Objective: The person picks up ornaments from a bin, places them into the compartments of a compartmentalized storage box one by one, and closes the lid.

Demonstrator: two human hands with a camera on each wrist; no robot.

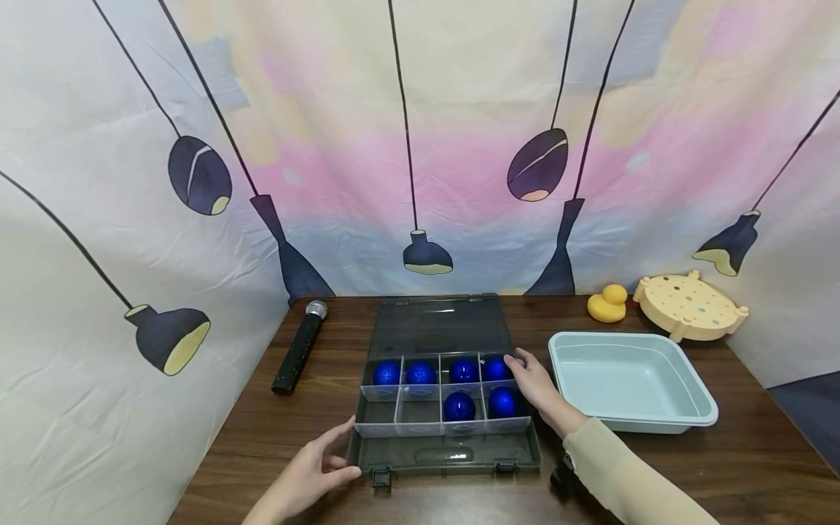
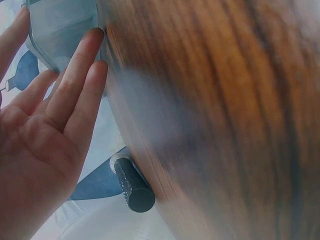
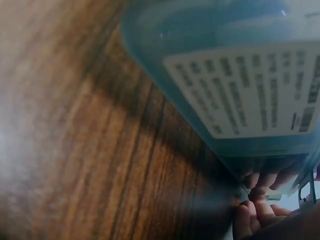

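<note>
A dark translucent compartment box [image 1: 442, 456] lies on the table with its lid [image 1: 440, 328] folded open toward the back. Shiny blue balls [image 1: 460, 406] fill the back row and the two right front cells; the two left front cells hold none. My left hand [image 1: 308, 467] spans the box's near left corner, index fingertip at the side wall and thumb close to the front edge. In the left wrist view its fingers look fairly straight. My right hand [image 1: 541, 383] grips the right wall near the back, thumb over the rim beside the corner ball [image 1: 496, 368].
A black microphone [image 1: 302, 350] lies at the left. Pale blue tubs [image 1: 702, 408], one inside another, stand close to the right hand. Behind them are a yellow rubber duck [image 1: 607, 304] and a spotted yellow stool-like piece [image 1: 692, 306]. A printed curtain [image 1: 367, 168] hangs behind the table.
</note>
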